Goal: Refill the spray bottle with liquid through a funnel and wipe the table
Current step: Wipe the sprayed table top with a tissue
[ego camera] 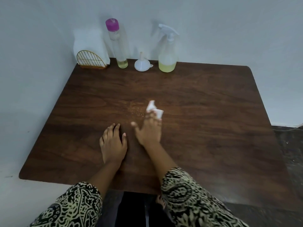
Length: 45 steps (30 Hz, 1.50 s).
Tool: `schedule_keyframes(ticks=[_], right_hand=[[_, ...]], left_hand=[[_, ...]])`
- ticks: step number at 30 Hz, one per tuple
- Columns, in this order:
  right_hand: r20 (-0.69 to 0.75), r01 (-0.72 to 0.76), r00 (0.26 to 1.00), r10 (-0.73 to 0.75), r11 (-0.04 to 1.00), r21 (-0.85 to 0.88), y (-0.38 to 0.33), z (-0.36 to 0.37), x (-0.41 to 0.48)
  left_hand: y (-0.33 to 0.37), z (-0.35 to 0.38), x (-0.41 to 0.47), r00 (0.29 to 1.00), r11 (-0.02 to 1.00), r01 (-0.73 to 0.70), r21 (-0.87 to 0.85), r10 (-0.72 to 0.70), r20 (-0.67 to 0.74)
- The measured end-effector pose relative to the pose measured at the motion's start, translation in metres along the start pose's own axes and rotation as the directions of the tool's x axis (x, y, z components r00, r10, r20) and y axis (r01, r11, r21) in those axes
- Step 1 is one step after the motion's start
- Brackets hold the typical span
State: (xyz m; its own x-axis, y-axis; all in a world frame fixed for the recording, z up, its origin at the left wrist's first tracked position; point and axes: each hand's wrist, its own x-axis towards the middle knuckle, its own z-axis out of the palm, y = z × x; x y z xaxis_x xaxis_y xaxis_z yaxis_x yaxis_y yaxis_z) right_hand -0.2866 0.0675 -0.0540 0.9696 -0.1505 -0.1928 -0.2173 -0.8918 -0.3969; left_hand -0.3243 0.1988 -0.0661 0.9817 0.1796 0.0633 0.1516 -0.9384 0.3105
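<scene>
On the dark wooden table (205, 112) my right hand (148, 128) presses a crumpled white tissue (155, 109) flat against the surface with straight fingers, beside a patch of small droplets (136, 108). My left hand (113, 141) rests flat on the table just to its left, holding nothing. At the back edge stand a clear spray bottle (167, 51) with pale yellow liquid in its bottom, a white funnel (142, 63) lying mouth-down, and a tall clear bottle (117, 45) with a pink cap and a little yellow liquid.
A gold wire napkin holder (90, 60) with white tissues stands at the back left corner. White walls close the table's back and left sides. Dark floor (290, 153) shows to the right.
</scene>
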Motion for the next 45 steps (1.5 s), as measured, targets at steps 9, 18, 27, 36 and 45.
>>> schedule_keyframes(ticks=[9, 18, 27, 36, 45], right_hand=[[-0.105, -0.155, 0.984, 0.143, 0.982, -0.109, 0.100, -0.030, -0.016], [0.072, 0.172, 0.984, -0.164, 0.979, -0.112, 0.030, 0.005, -0.067], [-0.205, -0.372, 0.917, 0.341, 0.918, -0.139, 0.209, -0.059, -0.104], [-0.027, 0.044, 0.999, -0.046, 0.996, -0.079, 0.075, -0.001, -0.122], [-0.117, -0.227, 0.970, 0.214, 0.968, -0.108, 0.141, -0.028, -0.096]], left_hand=[[0.000, 0.000, -0.001, 1.000, 1.000, -0.009, 0.011, 0.009, -0.003], [0.002, -0.002, -0.001, 1.000, 1.000, -0.012, 0.023, 0.012, 0.008], [0.002, -0.001, -0.003, 1.000, 1.000, -0.016, 0.024, 0.016, 0.007], [0.005, -0.002, -0.003, 1.000, 0.999, -0.016, 0.033, 0.015, 0.014], [0.005, 0.003, -0.006, 1.000, 0.999, -0.017, 0.038, 0.017, -0.003]])
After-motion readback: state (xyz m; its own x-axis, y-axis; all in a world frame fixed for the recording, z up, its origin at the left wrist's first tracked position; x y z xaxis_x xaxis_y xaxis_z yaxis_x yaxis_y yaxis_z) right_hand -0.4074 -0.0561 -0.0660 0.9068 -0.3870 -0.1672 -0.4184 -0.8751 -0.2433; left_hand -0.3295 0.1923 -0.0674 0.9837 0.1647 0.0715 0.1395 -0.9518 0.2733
